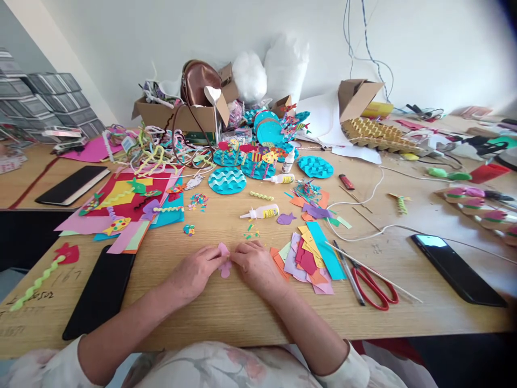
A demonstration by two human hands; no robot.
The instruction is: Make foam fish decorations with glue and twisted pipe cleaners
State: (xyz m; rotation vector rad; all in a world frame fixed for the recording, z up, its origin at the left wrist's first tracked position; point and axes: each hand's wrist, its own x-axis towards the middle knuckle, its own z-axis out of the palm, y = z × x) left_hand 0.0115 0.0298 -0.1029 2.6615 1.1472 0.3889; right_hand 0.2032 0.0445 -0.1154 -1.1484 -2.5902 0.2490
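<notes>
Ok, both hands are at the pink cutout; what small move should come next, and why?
I'd probably ease the right hand slightly back while the left hand steadies the pink cutout. Fingertips from both sides crowd its middle and partly hide it, so backing off should show how it lies.

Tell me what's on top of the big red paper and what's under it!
A yellow sheet and a green fish lie on the red paper. Pink paper sticks out underneath; the rest is covered.
</notes>
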